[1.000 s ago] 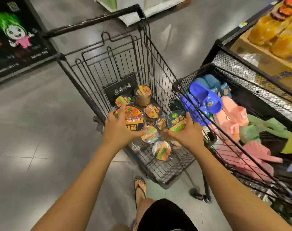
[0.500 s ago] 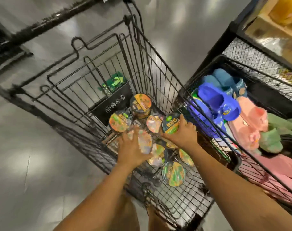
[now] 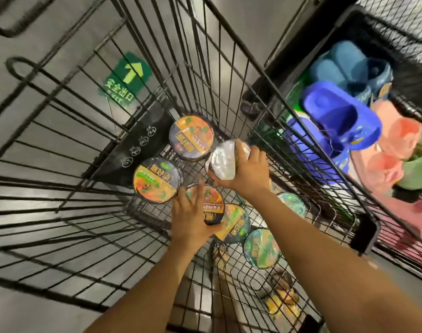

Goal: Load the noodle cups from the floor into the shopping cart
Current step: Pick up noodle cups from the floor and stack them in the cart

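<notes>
Both hands are low inside the shopping cart (image 3: 142,131). The left hand (image 3: 189,219) wraps a noodle cup (image 3: 211,207) mid-basket. The right hand (image 3: 249,173) grips a second cup (image 3: 223,162), seemingly tilted, near the right wall. Let go askew onto the neighbouring cups (image 3: 192,138), either could topple or dent a lid.

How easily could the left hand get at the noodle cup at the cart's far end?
Probably yes: the far cup stands uncovered beyond the left hand, with nothing between. But that hand holds an orange-lidded cup and should release it first.
</notes>
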Tool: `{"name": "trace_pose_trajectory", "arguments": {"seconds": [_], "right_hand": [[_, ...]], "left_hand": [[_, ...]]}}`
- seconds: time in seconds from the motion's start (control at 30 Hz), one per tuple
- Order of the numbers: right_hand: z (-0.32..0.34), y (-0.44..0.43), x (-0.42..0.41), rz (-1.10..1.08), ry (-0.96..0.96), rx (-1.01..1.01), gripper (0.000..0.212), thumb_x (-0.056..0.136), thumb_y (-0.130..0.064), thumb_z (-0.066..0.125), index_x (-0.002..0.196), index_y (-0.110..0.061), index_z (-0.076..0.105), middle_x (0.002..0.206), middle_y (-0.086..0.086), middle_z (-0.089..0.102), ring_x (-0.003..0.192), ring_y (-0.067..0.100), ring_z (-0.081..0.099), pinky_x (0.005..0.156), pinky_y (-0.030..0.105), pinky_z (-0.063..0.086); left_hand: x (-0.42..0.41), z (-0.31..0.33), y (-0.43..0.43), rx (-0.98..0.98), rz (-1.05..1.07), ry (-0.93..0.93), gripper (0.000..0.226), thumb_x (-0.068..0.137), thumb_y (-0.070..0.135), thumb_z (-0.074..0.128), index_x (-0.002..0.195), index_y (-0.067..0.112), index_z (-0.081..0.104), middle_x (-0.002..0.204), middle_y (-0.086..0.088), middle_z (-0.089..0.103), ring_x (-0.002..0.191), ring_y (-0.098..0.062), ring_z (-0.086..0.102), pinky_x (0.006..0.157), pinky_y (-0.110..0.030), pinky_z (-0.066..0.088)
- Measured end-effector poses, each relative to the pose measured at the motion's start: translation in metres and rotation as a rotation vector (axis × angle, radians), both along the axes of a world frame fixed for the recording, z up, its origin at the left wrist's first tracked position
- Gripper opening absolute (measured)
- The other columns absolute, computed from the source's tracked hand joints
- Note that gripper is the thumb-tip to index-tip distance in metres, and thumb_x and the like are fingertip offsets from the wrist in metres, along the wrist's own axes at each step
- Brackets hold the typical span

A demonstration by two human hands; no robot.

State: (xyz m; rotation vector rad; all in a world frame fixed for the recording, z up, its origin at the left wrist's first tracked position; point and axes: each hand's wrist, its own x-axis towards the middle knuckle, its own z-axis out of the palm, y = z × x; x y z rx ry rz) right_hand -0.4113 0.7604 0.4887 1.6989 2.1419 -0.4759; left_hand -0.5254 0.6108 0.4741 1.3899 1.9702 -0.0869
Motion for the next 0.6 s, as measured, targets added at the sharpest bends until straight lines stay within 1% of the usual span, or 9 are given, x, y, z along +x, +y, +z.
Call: {"name": "trace_pose_trajectory", "arguments": {"seconds": [0.07, 0.1, 0.17, 0.23, 0.3, 0.37, 0.43, 0.53, 0.6], "right_hand": [[-0.004, 0.001, -0.002, 0.014, 0.034, 0.074, 0.128, 0.050, -0.075, 0.077, 0.150, -0.014, 0.026, 0.134, 0.027, 0.041, 0.117, 0.041, 0.042, 0.097, 0.047, 0.038], [-0.004, 0.002, -0.003, 0.008, 0.044, 0.062, 0.126, 0.052, -0.074, 0.077, 0.151, -0.015, 0.026, 0.136, 0.027, 0.040, 0.117, 0.040, 0.041, 0.098, 0.047, 0.036], [-0.003, 0.003, -0.003, 0.009, 0.037, -0.012, 0.124, 0.058, -0.075, 0.071, 0.153, -0.018, 0.016, 0.143, 0.024, 0.031, 0.124, 0.038, 0.034, 0.103, 0.044, 0.031], [-0.003, 0.003, -0.001, 0.006, 0.051, -0.015, 0.124, 0.059, -0.076, 0.070, 0.154, -0.019, 0.013, 0.144, 0.024, 0.029, 0.125, 0.038, 0.033, 0.103, 0.044, 0.031], [-0.005, 0.001, 0.000, -0.001, 0.084, 0.031, 0.124, 0.055, -0.077, 0.072, 0.152, -0.016, 0.022, 0.138, 0.026, 0.037, 0.118, 0.040, 0.039, 0.097, 0.046, 0.037], [-0.008, -0.002, 0.002, 0.002, 0.123, 0.073, 0.123, 0.052, -0.078, 0.072, 0.148, -0.011, 0.034, 0.128, 0.028, 0.045, 0.108, 0.041, 0.046, 0.089, 0.047, 0.043], [-0.007, -0.003, 0.003, -0.001, 0.147, 0.093, 0.122, 0.051, -0.082, 0.064, 0.144, -0.008, 0.040, 0.121, 0.029, 0.050, 0.101, 0.041, 0.050, 0.083, 0.047, 0.045], [-0.007, -0.008, 0.004, -0.027, 0.167, 0.097, 0.117, 0.052, -0.084, 0.048, 0.139, -0.006, 0.047, 0.108, 0.028, 0.055, 0.087, 0.038, 0.053, 0.069, 0.042, 0.048], [-0.010, -0.014, 0.004, -0.034, 0.182, 0.103, 0.113, 0.057, -0.082, 0.049, 0.139, -0.005, 0.048, 0.107, 0.029, 0.056, 0.087, 0.038, 0.054, 0.069, 0.042, 0.048]], "left_hand": [[0.001, -0.002, 0.003, 0.008, 0.018, 0.017, 0.128, 0.060, 0.090, 0.050, 0.150, 0.029, -0.018, 0.150, -0.027, 0.010, 0.133, -0.043, 0.025, 0.106, -0.047, 0.033], [0.002, -0.002, 0.004, 0.017, 0.030, 0.022, 0.127, 0.059, 0.090, 0.049, 0.150, 0.029, -0.014, 0.149, -0.027, 0.011, 0.132, -0.044, 0.027, 0.105, -0.048, 0.033], [0.003, -0.005, 0.004, 0.011, 0.045, 0.029, 0.127, 0.057, 0.092, 0.045, 0.151, 0.027, -0.009, 0.150, -0.028, 0.014, 0.133, -0.044, 0.026, 0.108, -0.048, 0.031], [0.003, -0.004, 0.004, 0.019, 0.044, 0.051, 0.127, 0.054, 0.094, 0.040, 0.152, 0.025, -0.003, 0.152, -0.029, 0.013, 0.135, -0.045, 0.025, 0.109, -0.050, 0.029], [0.003, -0.002, 0.004, 0.042, 0.052, 0.078, 0.124, 0.055, 0.095, 0.032, 0.153, 0.022, 0.007, 0.154, -0.029, 0.010, 0.134, -0.047, 0.026, 0.109, -0.051, 0.030], [0.003, 0.001, 0.004, 0.061, 0.039, 0.099, 0.120, 0.061, 0.094, 0.022, 0.153, 0.017, 0.016, 0.155, -0.029, 0.011, 0.133, -0.047, 0.028, 0.107, -0.052, 0.032], [0.003, 0.003, 0.003, 0.068, 0.002, 0.110, 0.116, 0.066, 0.093, 0.017, 0.152, 0.015, 0.020, 0.155, -0.029, 0.013, 0.134, -0.048, 0.029, 0.106, -0.054, 0.033], [0.005, 0.005, 0.001, 0.110, -0.045, 0.108, 0.108, 0.072, 0.086, 0.026, 0.148, 0.011, 0.032, 0.154, -0.028, 0.020, 0.136, -0.046, 0.029, 0.102, -0.055, 0.037], [0.005, 0.003, -0.002, 0.136, -0.071, 0.119, 0.103, 0.073, 0.083, 0.033, 0.147, 0.010, 0.035, 0.154, -0.027, 0.022, 0.138, -0.044, 0.027, 0.100, -0.054, 0.039]]}}
